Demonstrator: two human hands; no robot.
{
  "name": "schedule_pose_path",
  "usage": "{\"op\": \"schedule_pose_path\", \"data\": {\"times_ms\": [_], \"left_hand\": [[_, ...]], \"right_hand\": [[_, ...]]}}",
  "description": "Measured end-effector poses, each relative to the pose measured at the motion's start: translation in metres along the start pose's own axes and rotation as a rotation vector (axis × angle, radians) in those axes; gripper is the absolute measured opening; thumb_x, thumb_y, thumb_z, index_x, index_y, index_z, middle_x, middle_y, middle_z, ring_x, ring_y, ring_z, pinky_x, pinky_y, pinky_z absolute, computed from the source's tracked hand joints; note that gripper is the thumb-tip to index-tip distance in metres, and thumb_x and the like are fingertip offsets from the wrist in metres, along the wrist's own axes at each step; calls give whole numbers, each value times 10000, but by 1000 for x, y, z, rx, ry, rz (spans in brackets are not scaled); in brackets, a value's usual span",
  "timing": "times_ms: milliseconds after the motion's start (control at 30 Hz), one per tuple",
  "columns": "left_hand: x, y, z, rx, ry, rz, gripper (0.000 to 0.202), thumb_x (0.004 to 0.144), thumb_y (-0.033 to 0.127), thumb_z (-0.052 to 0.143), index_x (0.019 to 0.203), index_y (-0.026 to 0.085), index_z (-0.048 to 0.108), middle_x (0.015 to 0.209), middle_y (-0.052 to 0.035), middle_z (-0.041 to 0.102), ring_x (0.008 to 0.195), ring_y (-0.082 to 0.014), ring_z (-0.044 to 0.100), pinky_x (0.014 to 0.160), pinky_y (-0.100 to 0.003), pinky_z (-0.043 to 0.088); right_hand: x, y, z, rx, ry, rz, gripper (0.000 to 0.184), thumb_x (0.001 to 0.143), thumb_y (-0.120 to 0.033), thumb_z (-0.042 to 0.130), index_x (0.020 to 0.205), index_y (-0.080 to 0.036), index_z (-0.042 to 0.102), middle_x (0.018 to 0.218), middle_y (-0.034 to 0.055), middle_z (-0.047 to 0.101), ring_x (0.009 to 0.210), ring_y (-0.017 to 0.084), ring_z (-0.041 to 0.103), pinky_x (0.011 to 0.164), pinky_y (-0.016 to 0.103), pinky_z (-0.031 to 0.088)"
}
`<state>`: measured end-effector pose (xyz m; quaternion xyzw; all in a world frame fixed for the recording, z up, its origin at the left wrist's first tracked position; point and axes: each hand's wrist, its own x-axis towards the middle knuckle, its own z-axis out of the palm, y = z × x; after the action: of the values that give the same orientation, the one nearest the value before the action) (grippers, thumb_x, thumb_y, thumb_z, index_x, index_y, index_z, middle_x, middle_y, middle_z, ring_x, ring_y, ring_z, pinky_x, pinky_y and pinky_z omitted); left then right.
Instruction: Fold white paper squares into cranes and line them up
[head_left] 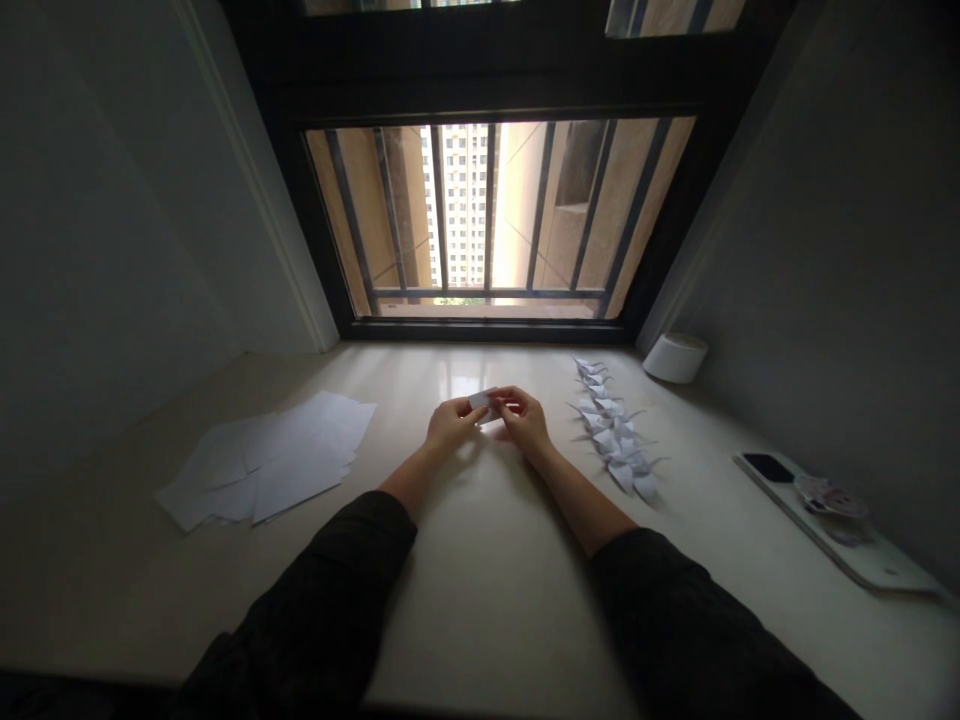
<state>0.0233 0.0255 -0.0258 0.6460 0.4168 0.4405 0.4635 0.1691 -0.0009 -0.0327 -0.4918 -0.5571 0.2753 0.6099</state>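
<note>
Between my two hands is a small folded piece of white paper (481, 399), held just above the sill surface near the middle of the view. My left hand (452, 422) grips its left side, thumb on the near face. On the other side, my right hand (523, 415) pinches the paper with thumb and fingers, and part of the paper is hidden behind them. To the right stand several folded white paper cranes (619, 440) in close rows. A loose pile of white paper sheets (300, 455) lies to the left.
Ahead is a dark-framed window (480, 330) with bars outside. A white rounded object (676, 358) stands in the back right corner. Along the right wall lies a pale phone (877, 560) with a round grip on its back. Walls close in on both sides.
</note>
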Motion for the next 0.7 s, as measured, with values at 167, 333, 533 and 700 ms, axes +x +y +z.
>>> {"op": "schedule_pose_path", "data": {"times_ms": [167, 333, 533, 700], "left_hand": [[3, 0, -3, -60, 57, 14, 310, 665, 454, 675, 706, 147, 678, 619, -15, 624, 609, -146, 578, 555, -231, 427], [4, 0, -5, -104, 118, 3, 335, 721, 479, 610, 738, 151, 673, 682, -36, 642, 665, -147, 589, 584, -231, 442], [6, -3, -4, -112, 113, 27, 326, 736, 439, 610, 834, 141, 696, 703, -41, 649, 615, -126, 563, 551, -224, 422], [5, -5, -2, -136, 159, 45, 479, 725, 419, 643, 1133, 169, 619, 616, 3, 601, 550, -103, 522, 523, -210, 411]], "right_hand": [[1, 0, -2, 57, -32, 63, 286, 706, -342, 636, 935, -191, 716, 861, 53, 697, 711, 154, 597, 645, 280, 491], [-2, -6, -3, 166, -104, 160, 486, 581, -432, 748, 985, -164, 711, 742, 42, 664, 601, 136, 568, 485, 235, 457], [-2, -6, -4, 207, -187, 225, 552, 533, -424, 786, 1027, -196, 692, 716, 13, 639, 544, 105, 548, 473, 231, 451], [-3, -7, -4, 192, -216, 252, 561, 534, -426, 787, 1027, -178, 693, 715, 32, 661, 520, 97, 523, 461, 222, 399]]}}
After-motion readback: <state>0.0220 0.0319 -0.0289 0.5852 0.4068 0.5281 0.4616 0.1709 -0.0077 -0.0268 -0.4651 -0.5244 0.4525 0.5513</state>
